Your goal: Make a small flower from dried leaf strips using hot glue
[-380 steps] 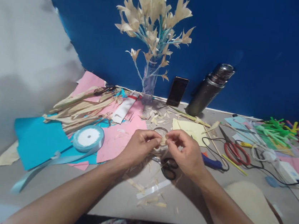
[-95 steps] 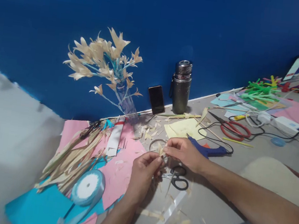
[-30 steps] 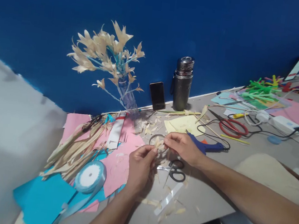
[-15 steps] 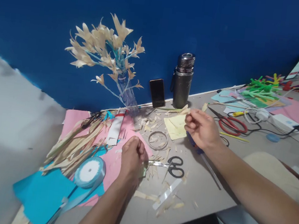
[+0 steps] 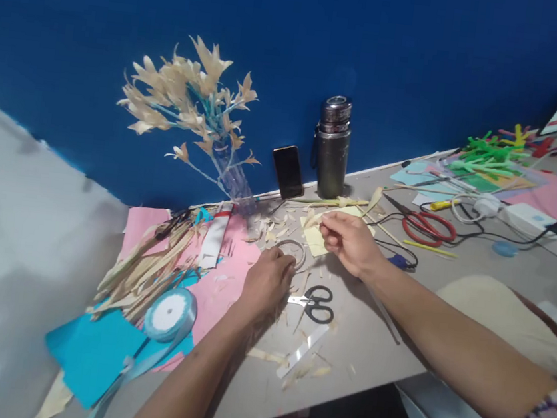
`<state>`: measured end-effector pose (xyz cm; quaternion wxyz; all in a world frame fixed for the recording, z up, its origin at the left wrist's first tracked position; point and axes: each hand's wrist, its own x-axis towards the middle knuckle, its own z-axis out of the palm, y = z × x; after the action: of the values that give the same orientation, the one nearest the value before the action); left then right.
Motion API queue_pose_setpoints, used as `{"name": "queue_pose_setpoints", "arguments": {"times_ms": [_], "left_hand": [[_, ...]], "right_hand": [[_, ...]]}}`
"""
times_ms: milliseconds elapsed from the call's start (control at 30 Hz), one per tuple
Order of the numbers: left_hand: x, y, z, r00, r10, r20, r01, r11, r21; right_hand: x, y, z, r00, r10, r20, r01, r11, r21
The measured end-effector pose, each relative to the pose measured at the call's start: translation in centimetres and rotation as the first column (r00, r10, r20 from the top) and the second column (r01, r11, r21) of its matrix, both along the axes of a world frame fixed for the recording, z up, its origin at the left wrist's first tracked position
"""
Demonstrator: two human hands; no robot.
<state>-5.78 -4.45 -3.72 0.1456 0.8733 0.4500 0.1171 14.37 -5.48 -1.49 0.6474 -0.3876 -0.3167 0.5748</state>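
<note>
My right hand (image 5: 350,242) is closed in a pinch, and a pale dried husk piece (image 5: 311,219) shows at its fingertips. Beneath it lies a yellow paper square (image 5: 317,242). My left hand (image 5: 268,276) has its fingers curled down by a round ring (image 5: 302,252) on the table; what they hold, if anything, is hidden. Black-handled scissors (image 5: 320,304) lie just right of that hand, with the blade tips partly covered. Nearer me are a clear strip (image 5: 302,351) and scattered husk scraps (image 5: 266,355). Pink paper (image 5: 221,290) spreads to the left.
Husk flowers (image 5: 186,91) stand in a clear bottle (image 5: 232,173) by the wall, beside a phone (image 5: 287,172) and a flask (image 5: 333,148). Left are dried husks (image 5: 146,268) and a ribbon roll (image 5: 170,314). Right are red-handled scissors (image 5: 428,228), cables and a power strip (image 5: 533,224).
My right hand has moved left and slightly down, toward my left hand. My left hand has shifted right and up, next to the ring. The view has shifted slightly.
</note>
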Motion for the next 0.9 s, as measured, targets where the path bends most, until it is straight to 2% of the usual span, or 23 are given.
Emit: {"name": "queue_pose_setpoints", "arguments": {"times_ms": [133, 233, 400, 633, 767, 900], "left_hand": [[0.9, 1.2, 0.8, 0.999, -0.049, -0.022, 0.049, 0.999, -0.018], [2.0, 2.6, 1.3, 0.987, -0.138, -0.077, 0.130, 0.987, -0.094], [2.6, 3.9, 0.7, 0.994, -0.105, -0.004, 0.103, 0.984, -0.143], [1.7, 4.4, -0.4, 0.995, -0.043, 0.091, 0.055, 0.990, -0.133], [2.0, 4.0, -0.2, 0.994, -0.106, 0.030, 0.109, 0.988, -0.105], [2.4, 3.3, 0.1, 0.996, -0.084, -0.027, 0.082, 0.995, -0.059]], "right_hand": [[0.1, 0.1, 0.2, 1.000, 0.005, 0.005, -0.005, 1.000, 0.019], [0.2, 0.2, 0.3, 1.000, -0.016, 0.002, 0.016, 1.000, 0.021], [0.4, 0.3, 0.2, 0.999, -0.032, 0.020, 0.031, 0.999, 0.016], [0.5, 0.8, -0.9, 0.998, -0.013, 0.068, 0.014, 1.000, -0.003], [0.5, 1.0, -1.3, 0.997, -0.004, 0.083, 0.004, 1.000, -0.005], [0.7, 1.2, -1.5, 0.994, -0.009, 0.107, 0.012, 1.000, -0.023]]}}
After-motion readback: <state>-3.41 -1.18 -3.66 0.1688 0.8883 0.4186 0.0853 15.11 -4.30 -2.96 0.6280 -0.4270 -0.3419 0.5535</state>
